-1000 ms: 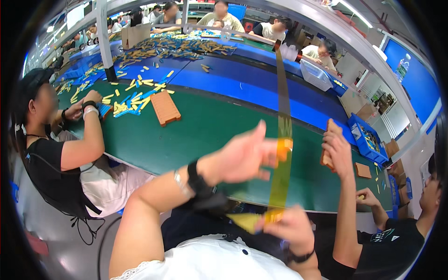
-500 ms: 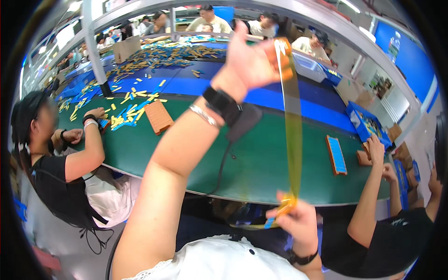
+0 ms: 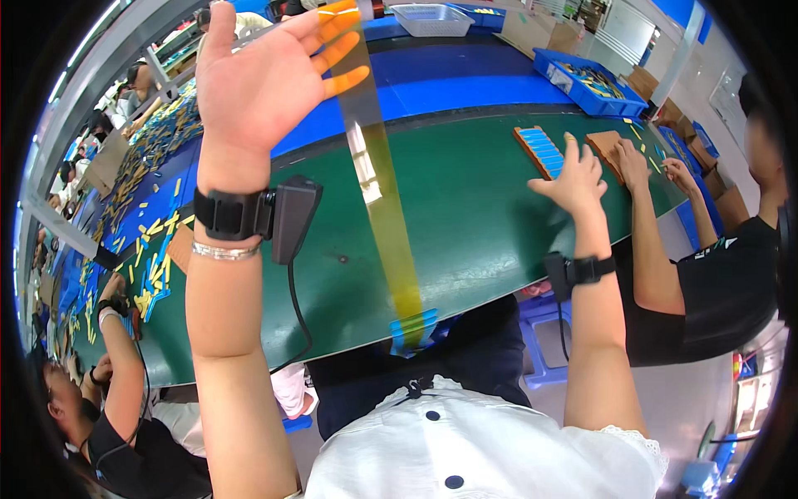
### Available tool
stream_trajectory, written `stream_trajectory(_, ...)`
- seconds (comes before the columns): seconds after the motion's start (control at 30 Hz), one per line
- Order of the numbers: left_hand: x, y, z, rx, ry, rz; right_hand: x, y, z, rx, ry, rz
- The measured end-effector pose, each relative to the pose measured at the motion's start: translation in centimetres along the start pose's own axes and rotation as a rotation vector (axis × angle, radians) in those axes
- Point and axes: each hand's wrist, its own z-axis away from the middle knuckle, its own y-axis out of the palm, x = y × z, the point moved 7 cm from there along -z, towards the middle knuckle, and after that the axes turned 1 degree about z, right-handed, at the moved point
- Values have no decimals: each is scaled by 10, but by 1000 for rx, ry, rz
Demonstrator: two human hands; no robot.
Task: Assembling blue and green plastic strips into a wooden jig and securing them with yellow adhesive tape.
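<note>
My left hand [image 3: 262, 91] is raised at the upper left, palm showing and fingers spread. A long strip of clear yellow tape [image 3: 382, 220] lies across its fingertips, tinting them orange. From there the strip runs down over the green table to its near edge, where blue pieces [image 3: 413, 330] sit at its lower end. My right hand [image 3: 575, 181] is stretched out to the right, empty, with fingers apart. Just beyond it lies an orange-brown tray [image 3: 539, 152] filled with a row of blue strips. The fingertips overlap the tray in view; whether they touch it I cannot tell.
A co-worker's hand [image 3: 633, 165] on the right holds another brown tray [image 3: 603, 154]. Behind stand a blue crate [image 3: 592, 83] of small pieces and a white basket [image 3: 432, 21]. Loose yellow and blue strips [image 3: 150, 258] are heaped at left, near another co-worker's hand [image 3: 114, 291].
My right hand has let go of the tape's lower end and reached out to the right toward the blue-filled tray. My left hand stays raised at the tape's upper end. The view has turned right.
</note>
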Motion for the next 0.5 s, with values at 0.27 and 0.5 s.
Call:
stream_trajectory(0.27,21,-12,25,27,110,171,-46,50,-29,76,-48,-461)
stream_trajectory(0.5,41,-14,34,-361,254,106,-6,20,52,18,-210,-620)
